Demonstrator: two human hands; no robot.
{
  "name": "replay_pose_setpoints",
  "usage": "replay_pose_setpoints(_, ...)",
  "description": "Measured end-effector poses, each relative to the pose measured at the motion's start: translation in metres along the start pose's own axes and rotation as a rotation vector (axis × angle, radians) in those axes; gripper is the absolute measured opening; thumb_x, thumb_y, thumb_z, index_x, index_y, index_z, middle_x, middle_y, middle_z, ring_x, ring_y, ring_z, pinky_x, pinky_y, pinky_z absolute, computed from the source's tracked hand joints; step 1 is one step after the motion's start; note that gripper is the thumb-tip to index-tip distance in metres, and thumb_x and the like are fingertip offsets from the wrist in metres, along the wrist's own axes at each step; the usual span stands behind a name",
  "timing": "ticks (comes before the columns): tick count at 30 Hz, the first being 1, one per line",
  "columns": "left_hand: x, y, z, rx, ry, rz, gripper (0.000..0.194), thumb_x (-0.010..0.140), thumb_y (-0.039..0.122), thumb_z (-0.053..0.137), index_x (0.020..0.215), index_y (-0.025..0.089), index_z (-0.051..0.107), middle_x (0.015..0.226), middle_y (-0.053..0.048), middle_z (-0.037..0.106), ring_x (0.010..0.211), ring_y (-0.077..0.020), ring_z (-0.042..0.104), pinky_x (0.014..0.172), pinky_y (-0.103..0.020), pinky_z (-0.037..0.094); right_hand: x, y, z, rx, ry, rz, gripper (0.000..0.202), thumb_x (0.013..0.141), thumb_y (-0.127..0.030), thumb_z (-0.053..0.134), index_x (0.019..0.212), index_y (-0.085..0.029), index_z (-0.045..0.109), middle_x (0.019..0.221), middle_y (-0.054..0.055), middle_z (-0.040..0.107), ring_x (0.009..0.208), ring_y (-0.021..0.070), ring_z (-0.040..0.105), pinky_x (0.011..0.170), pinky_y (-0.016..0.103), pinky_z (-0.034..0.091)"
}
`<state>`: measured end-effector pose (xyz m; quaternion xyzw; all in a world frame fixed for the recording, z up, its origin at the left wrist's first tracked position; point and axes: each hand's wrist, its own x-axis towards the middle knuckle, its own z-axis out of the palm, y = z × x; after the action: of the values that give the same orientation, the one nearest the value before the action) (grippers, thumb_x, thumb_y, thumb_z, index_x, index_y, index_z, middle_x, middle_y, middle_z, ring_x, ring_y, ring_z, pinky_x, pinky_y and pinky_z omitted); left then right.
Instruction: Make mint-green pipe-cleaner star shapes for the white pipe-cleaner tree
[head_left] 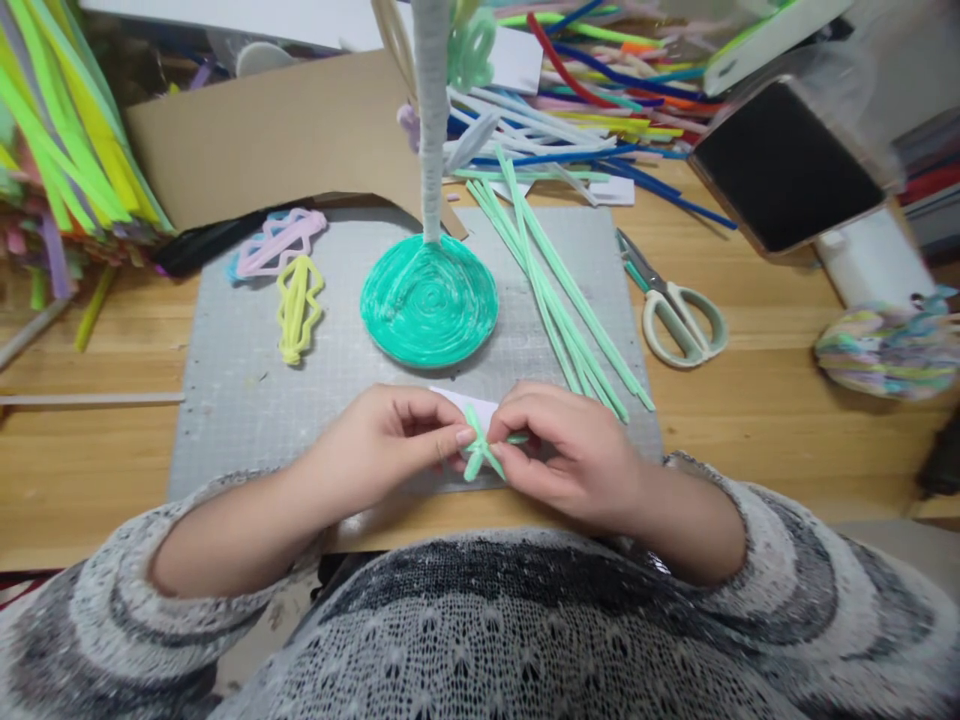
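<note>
Left hand (382, 440): thumb and finger pinching the small mint-green piece (473, 465). Right hand (574, 450): fingertips closed on the same piece, opposite side. Neither hand is released; can't tell how hard either one grips, or what my curled fingers hide.

To handle it well, I'd say: pinch right at the crossing with my left so the centre can't slip, and let my right do the fine bending, one short arm at a time. Small, light moves; too hard a squeeze would probably flatten the fuzz or skew the arms. Best to even out the spread before pressing any bend tight.

Looks: pale mint, fuzzy, soft-edged, short arms splaying from a middle crossing, roughly star-like. Exact arm count unclear, fingers cover part. Colour is close to the loose mint strips (559, 320) lying to the right on the grey mat (247, 420).

Where: between my fingertips, over the mat's near side, just by a white slip (469, 400), on my side of the teal disc (430, 310). Scissors (679, 325) lie off to the right, apart from both hands.
</note>
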<state>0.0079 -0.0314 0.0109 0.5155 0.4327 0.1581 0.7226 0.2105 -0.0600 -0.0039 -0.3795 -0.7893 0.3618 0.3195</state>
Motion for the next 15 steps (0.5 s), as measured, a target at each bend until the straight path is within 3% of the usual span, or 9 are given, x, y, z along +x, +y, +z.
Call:
replay_pose_setpoints(5, -0.0014, 0.0002, 0.0035, -0.064, 0.059, 0.020, 0.014, 0.076, 0.025, 0.068, 0.069, 0.014, 0.064, 0.063, 0.002, 0.063, 0.060, -0.0080, 0.054, 0.060, -0.020, 0.044, -0.0003, -0.0021, 0.0037, -0.060, 0.046, 0.039, 0.002, 0.084, -0.014, 0.059, 0.083, -0.016, 0.060, 0.074, -0.001, 0.057, 0.065, 0.0085, 0.051, 0.060, 0.020, 0.040)
replay_pose_setpoints(9, -0.0004, -0.0031, 0.0052, -0.051, 0.100, 0.027, 0.013, 0.073, 0.026, 0.070, 0.071, 0.014, 0.064, 0.064, 0.002, 0.063, 0.059, -0.0089, 0.054, 0.059, -0.021, 0.044, 0.0008, -0.0016, 0.0047, -0.084, 0.011, 0.047, 0.004, 0.086, -0.016, 0.056, 0.085, -0.017, 0.060, 0.074, 0.000, 0.059, 0.066, 0.0100, 0.052, 0.061, 0.022, 0.040)
replay_pose_setpoints(15, 0.0021, -0.0012, -0.0010, 0.029, 0.019, -0.039, 0.021, 0.075, 0.028, 0.068, 0.060, 0.014, 0.063, 0.055, 0.001, 0.061, 0.054, -0.0097, 0.053, 0.055, -0.021, 0.044, 0.0017, -0.0012, 0.0002, -0.120, -0.101, 0.021, 0.007, 0.090, -0.018, 0.053, 0.089, -0.017, 0.059, 0.079, 0.003, 0.060, 0.068, 0.0124, 0.053, 0.062, 0.024, 0.041)
